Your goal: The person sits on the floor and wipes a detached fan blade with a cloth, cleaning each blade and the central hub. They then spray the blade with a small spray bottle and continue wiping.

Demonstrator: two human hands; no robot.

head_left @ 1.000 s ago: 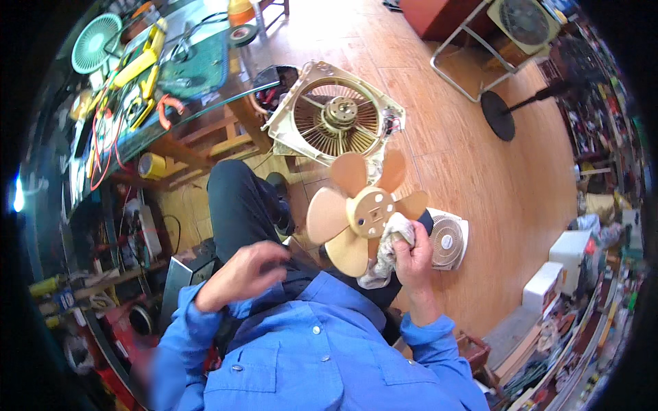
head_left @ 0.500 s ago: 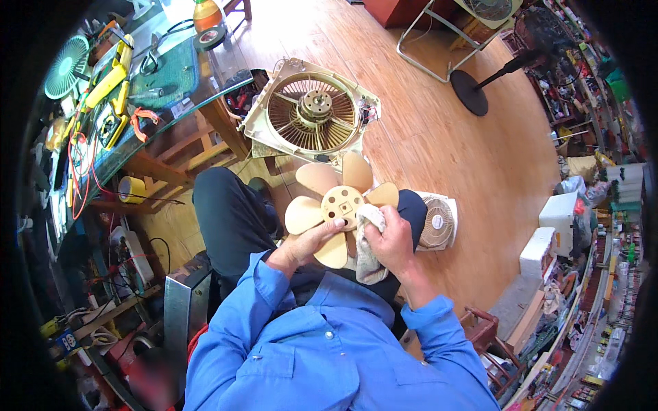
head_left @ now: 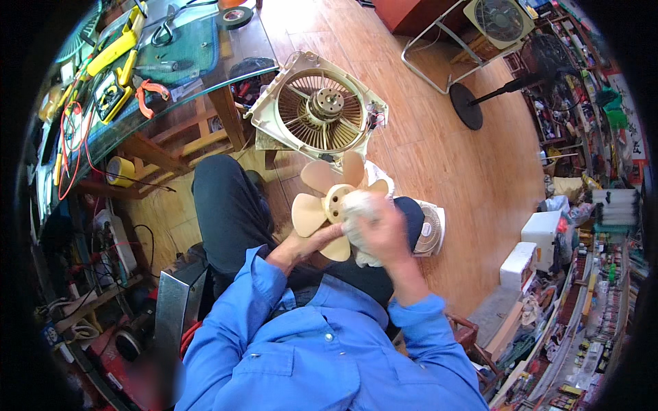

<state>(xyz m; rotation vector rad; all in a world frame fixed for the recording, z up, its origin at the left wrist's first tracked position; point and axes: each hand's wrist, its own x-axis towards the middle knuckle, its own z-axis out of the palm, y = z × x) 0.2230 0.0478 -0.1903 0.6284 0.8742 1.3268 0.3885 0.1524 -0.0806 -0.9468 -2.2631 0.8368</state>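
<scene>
A cream plastic fan blade (head_left: 310,215) with several rounded vanes and a holed hub is held over my lap. My left hand (head_left: 306,245) grips it from below, near the lower vanes. In my right hand (head_left: 385,236) is a whitish cloth (head_left: 361,205), pressed against the hub's right side and covering part of it. That hand is blurred by motion. Beyond my knees lies the cream fan housing (head_left: 321,109), its motor facing up in the middle of a round grille.
At left stands a glass-topped table (head_left: 226,75) with orange-handled pliers (head_left: 149,96), a yellow multimeter (head_left: 112,96) and black tape (head_left: 234,18). A small fan (head_left: 430,229) lies by my right knee. A black pedestal fan (head_left: 467,106) stands farther right, near crowded shelves (head_left: 582,301).
My right hand has moved the cloth left, from the blade's right edge onto the hub. The fan blade has tilted slightly. The whole view has shifted a little.
</scene>
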